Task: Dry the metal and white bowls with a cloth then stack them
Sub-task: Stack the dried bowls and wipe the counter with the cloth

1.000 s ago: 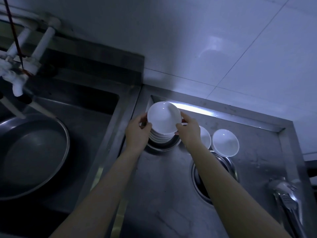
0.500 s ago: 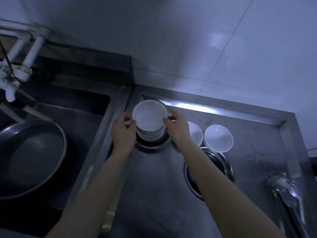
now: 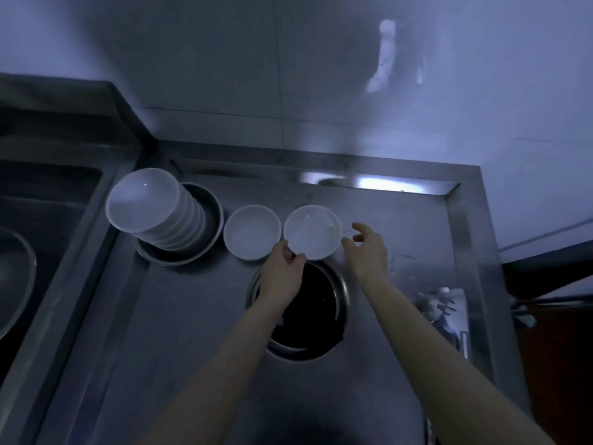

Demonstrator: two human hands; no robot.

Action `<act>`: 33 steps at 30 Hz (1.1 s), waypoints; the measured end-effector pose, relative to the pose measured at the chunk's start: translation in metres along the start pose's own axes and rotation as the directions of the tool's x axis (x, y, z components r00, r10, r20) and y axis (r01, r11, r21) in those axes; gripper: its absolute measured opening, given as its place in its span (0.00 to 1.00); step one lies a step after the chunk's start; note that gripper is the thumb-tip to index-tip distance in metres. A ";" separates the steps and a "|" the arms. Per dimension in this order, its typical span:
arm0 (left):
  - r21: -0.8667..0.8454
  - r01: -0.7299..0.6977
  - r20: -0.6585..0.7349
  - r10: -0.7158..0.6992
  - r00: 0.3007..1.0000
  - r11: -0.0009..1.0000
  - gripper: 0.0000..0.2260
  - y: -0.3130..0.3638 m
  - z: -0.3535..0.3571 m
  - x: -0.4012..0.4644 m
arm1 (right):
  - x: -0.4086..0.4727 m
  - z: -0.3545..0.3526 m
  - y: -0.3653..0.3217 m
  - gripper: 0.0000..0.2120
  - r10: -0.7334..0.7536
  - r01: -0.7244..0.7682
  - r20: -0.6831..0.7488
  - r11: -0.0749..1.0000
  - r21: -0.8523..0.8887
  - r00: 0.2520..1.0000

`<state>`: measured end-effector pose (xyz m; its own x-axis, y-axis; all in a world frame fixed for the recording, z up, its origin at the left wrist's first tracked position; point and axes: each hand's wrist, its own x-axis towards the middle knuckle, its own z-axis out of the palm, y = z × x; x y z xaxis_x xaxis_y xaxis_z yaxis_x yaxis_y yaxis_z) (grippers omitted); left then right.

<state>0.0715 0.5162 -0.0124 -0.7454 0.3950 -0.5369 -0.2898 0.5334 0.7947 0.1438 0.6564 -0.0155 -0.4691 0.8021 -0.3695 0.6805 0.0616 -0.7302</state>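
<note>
A tall stack of round white bowls (image 3: 150, 208) sits in a round metal bowl (image 3: 205, 232) at the far left of the flat steel counter (image 3: 179, 332). Right of it lie a small white bowl (image 3: 252, 232) and, just beside that, another small white bowl (image 3: 313, 232). A big round metal basin (image 3: 341, 293) sits just near of these two, and a steel sink (image 3: 48, 194) lies left of the counter.

Steel counter (image 3: 401, 226) under a pale tiled wall (image 3: 353, 75). Round dark opening (image 3: 308, 309) sunk in the counter's middle; metal tongs (image 3: 442, 313) near its right edge. Sink basin (image 3: 38, 220) adjoins the left edge.
</note>
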 end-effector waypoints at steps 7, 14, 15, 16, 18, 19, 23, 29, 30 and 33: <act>0.076 0.033 -0.135 -0.022 0.991 0.997 0.17 0.012 0.024 0.014 | 0.035 0.012 0.015 0.24 0.009 -0.009 0.191 1.000 -0.001 0.981; -0.008 -0.002 -0.151 0.001 0.989 1.000 0.10 0.014 0.032 0.012 | 0.034 0.015 0.025 0.19 -0.047 0.041 0.151 0.998 0.041 0.987; -0.035 -0.012 -0.154 0.006 0.988 0.999 0.11 0.014 0.031 0.009 | 0.032 0.013 0.026 0.19 -0.045 0.039 0.131 0.998 0.052 0.990; -0.059 -0.033 -0.159 0.023 0.987 0.998 0.11 0.015 0.030 0.007 | 0.028 0.010 0.024 0.19 -0.043 0.037 0.112 0.998 0.060 0.993; -0.106 -0.088 -0.184 0.067 0.981 0.990 0.11 0.018 0.022 0.002 | 0.017 0.006 0.015 0.18 -0.063 0.058 0.070 0.996 0.074 0.996; -0.119 -0.113 -0.204 0.087 0.975 0.986 0.11 0.020 0.017 -0.001 | 0.012 0.004 0.009 0.17 -0.072 0.068 0.040 0.993 0.092 0.997; -0.190 -0.227 -0.293 0.165 0.942 0.955 0.13 0.031 -0.037 -0.016 | -0.023 0.017 -0.045 0.15 -0.113 0.123 -0.058 0.974 0.192 0.992; -0.178 -0.415 -0.451 0.300 0.840 0.892 0.12 0.039 -0.162 -0.028 | -0.079 0.077 -0.145 0.15 -0.280 0.294 -0.091 0.917 0.269 0.956; -0.172 -0.427 -0.463 0.310 0.830 0.888 0.13 0.038 -0.183 -0.025 | -0.086 0.090 -0.160 0.15 -0.299 0.313 -0.093 0.913 0.261 0.950; -0.165 -0.426 -0.470 0.309 0.827 0.889 0.14 0.031 -0.235 -0.012 | -0.102 0.129 -0.196 0.13 -0.311 0.322 -0.085 0.921 0.220 0.947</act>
<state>-0.0700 0.3523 0.0856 -0.9881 0.1394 -0.0654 -0.0393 0.1822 0.9825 -0.0140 0.4856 0.0910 -0.6079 0.7905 -0.0741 0.3515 0.1843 -0.9179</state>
